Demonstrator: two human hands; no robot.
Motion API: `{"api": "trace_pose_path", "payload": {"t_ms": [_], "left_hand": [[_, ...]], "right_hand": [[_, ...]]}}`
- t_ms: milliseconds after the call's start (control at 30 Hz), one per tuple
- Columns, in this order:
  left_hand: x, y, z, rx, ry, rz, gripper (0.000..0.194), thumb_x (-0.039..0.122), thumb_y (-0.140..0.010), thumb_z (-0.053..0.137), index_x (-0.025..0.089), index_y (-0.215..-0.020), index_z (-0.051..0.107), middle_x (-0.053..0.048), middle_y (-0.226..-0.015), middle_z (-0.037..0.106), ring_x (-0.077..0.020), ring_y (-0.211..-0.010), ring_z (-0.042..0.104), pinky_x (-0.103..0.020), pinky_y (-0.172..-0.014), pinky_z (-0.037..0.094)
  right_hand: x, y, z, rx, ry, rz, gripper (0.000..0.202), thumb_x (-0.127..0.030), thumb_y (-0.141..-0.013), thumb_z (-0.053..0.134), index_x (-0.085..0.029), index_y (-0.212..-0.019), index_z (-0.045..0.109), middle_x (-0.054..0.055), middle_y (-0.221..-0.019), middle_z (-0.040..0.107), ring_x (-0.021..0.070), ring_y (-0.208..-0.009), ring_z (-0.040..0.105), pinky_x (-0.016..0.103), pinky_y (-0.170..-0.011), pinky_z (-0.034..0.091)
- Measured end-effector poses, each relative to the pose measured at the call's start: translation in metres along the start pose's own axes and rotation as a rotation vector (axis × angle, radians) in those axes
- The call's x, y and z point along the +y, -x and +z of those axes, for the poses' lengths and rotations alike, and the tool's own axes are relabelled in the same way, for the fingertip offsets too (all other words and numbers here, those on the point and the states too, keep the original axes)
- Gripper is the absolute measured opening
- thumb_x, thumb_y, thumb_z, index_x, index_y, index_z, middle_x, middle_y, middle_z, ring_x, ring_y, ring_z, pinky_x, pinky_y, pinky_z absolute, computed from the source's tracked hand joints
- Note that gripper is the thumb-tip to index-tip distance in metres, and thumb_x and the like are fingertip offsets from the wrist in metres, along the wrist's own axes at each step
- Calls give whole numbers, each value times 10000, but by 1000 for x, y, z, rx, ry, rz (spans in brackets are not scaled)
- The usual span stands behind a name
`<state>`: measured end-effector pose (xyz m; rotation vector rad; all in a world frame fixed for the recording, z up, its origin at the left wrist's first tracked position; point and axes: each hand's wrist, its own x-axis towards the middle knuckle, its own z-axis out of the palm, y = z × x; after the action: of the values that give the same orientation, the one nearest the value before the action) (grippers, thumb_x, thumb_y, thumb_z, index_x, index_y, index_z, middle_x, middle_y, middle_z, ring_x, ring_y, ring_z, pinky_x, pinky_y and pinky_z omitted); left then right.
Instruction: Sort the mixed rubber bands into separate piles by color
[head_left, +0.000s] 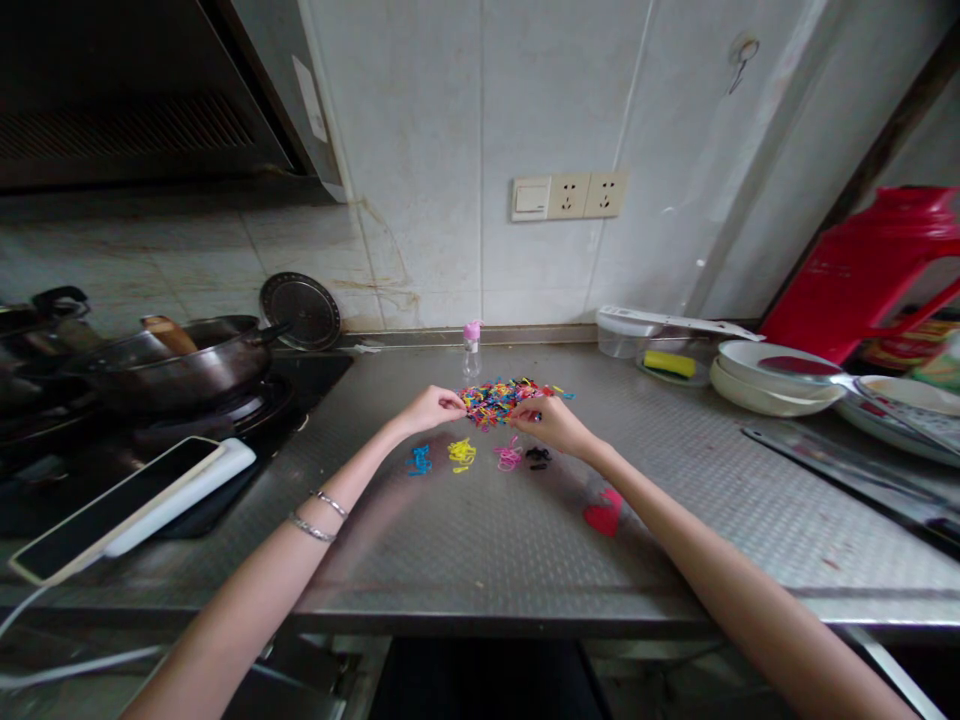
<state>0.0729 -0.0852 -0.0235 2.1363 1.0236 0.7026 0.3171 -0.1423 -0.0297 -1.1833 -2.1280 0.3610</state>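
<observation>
A mixed heap of small colourful rubber bands (499, 398) lies on the metal counter (450, 540). At its left edge, my left hand (435, 408) is closed in a pinch; whatever is between the fingertips is too small to make out. My right hand (551, 420) pinches at the heap's right side, with a tiny dark bit showing by the fingers. In front of the heap are single-colour piles: blue bands (419, 460), yellow bands (461, 454), pink bands (508, 455) and black bands (537, 457). The black pile is just below my right hand.
Behind the heap stands a small clear bottle (471, 355) with a pink top. A red heart-shaped piece (604, 512) lies beside my right forearm. On the left are a phone (120, 510) and a pan (180, 365); bowls (772, 385), a knife (847, 475) and a red thermos (855, 270) occupy the right.
</observation>
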Motion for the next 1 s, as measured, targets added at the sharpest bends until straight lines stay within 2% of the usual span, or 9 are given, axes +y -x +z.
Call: {"api": "trace_pose_path", "payload": {"t_ms": [200, 300, 400, 500, 633, 833, 1000], "left_hand": [[27, 7, 28, -139, 88, 28, 462, 308, -635, 667, 96, -1040, 602, 0, -638, 599, -77, -535, 475, -190, -516, 355], [31, 8, 37, -161, 119, 64, 363, 270, -678, 625, 101, -999, 623, -14, -695, 620, -86, -573, 501, -199, -559, 380], [32, 8, 37, -158, 98, 85, 241, 249, -715, 577, 97, -883, 661, -24, -686, 626, -98, -585, 516, -207, -572, 388], [32, 8, 29, -146, 50, 80, 222, 277, -725, 569, 97, -798, 675, -34, -646, 623, -107, -579, 521, -209, -564, 389], [31, 7, 9, -123, 4, 56, 270, 338, -732, 567, 98, -782, 681, -39, -623, 623, -104, -560, 508, -208, -550, 375], [30, 4, -23, -56, -71, 35, 322, 382, -746, 537, 95, -793, 677, -21, -566, 591, -88, -515, 467, -207, -531, 348], [38, 8, -43, -84, -157, 39, 327, 386, -750, 520, 105, -804, 680, -13, -552, 578, -87, -511, 457, -200, -521, 331]], "right_hand": [[-10, 0, 9, -2, -78, -38, 174, -254, -753, 529, -158, -802, 665, 29, -705, 661, 120, -633, 578, 204, -589, 412], [-14, 0, 11, -4, -73, -51, 180, -258, -756, 531, -162, -818, 670, 33, -725, 665, 124, -641, 581, 208, -595, 414], [-17, 1, 12, -17, -73, -58, 183, -261, -761, 525, -161, -816, 670, 36, -735, 665, 128, -649, 583, 213, -603, 419], [-17, 1, 11, -24, -82, -50, 188, -257, -770, 511, -155, -811, 662, 36, -735, 663, 127, -647, 583, 212, -603, 425], [-17, 1, 13, -1, -31, -47, 175, -244, -766, 512, -153, -807, 656, 42, -746, 656, 127, -656, 578, 218, -613, 430], [-40, 4, 26, -14, 122, -192, 148, -222, -785, 508, -189, -834, 643, 41, -814, 635, 137, -803, 560, 232, -725, 423], [-56, 8, 33, -95, 169, -269, 179, -271, -801, 512, -200, -908, 636, 53, -872, 614, 139, -843, 554, 230, -732, 422]]}}
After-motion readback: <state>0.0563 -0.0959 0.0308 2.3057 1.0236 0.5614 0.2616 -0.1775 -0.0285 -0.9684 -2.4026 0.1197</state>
